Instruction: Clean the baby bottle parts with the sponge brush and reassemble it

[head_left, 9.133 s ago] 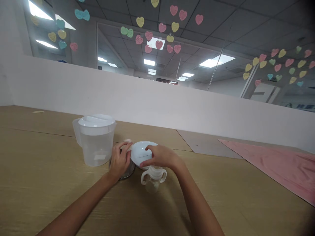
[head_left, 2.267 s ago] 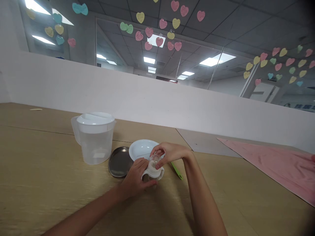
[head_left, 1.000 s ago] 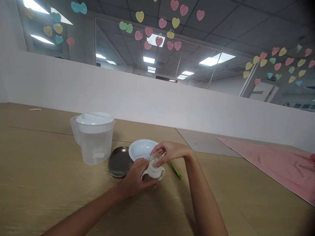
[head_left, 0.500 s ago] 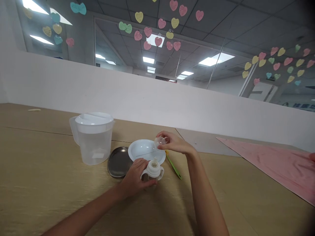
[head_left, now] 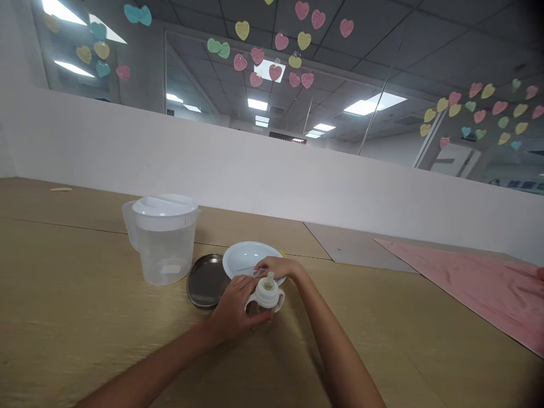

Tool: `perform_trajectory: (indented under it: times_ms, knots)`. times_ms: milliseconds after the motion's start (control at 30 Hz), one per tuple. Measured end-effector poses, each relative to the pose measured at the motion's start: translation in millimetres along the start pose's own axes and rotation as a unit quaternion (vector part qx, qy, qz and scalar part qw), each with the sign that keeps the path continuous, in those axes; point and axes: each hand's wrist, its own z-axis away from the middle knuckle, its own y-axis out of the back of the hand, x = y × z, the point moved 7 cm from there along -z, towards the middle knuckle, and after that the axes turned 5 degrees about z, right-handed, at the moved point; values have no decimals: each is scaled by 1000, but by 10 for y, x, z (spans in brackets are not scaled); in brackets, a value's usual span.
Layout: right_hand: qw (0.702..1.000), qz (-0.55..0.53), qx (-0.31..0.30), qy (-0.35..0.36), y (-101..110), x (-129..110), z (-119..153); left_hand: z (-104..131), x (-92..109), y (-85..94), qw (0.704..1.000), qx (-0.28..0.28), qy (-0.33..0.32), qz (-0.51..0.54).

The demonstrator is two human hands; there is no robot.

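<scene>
My left hand [head_left: 236, 303] is wrapped round a baby bottle [head_left: 267, 293] with a white collar, two side handles and a pale nipple on top; it stands upright on the table. Just behind it, my right hand [head_left: 276, 266] reaches down into the white bowl [head_left: 238, 251]. Its fingers hold the clear bottle cap [head_left: 259, 273], mostly hidden behind the hands. Left of the bowl lies a round, dark metal plate [head_left: 206, 283]. A yellow tip [head_left: 283, 253] of the green-handled brush shows past the bowl's right rim; my right arm hides the rest.
A lidded clear plastic pitcher [head_left: 165, 243] stands on the wooden table [head_left: 106, 328] at the left. A pink cloth or mat [head_left: 476, 283] covers the right side, where part of another person's hand [head_left: 540, 273] shows at the edge. A white wall [head_left: 255, 170] closes the back.
My right hand has moved left and down with the clear cap, from the bowl's right rim into the bowl. Its arm now covers the green brush handle. My left hand stays on the bottle.
</scene>
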Motion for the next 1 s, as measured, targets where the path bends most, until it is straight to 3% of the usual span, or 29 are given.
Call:
perform_trajectory:
  times_ms: [133, 333, 500, 567, 733, 1000]
  knots:
    - [1000, 7, -24, 11, -64, -13, -35, -3, 8, 5, 1000, 7, -4, 2]
    - [994, -36, 106, -14, 314, -127, 254, -9, 21, 18, 1000, 5, 6, 12]
    - [991, -130, 36, -9, 402, -438, 641, -9, 50, 36, 1000, 6, 7, 13]
    - [995, -94, 29, -27, 386, -548, 733, -6, 50, 40, 1000, 7, 9, 11]
    - [988, 105, 95, -56, 368, -707, 744, -3, 23, 33, 1000, 10, 16, 23]
    - [991, 128, 45, 13, 306, -776, 754, -29, 26, 65, 999, 15, 14, 46]
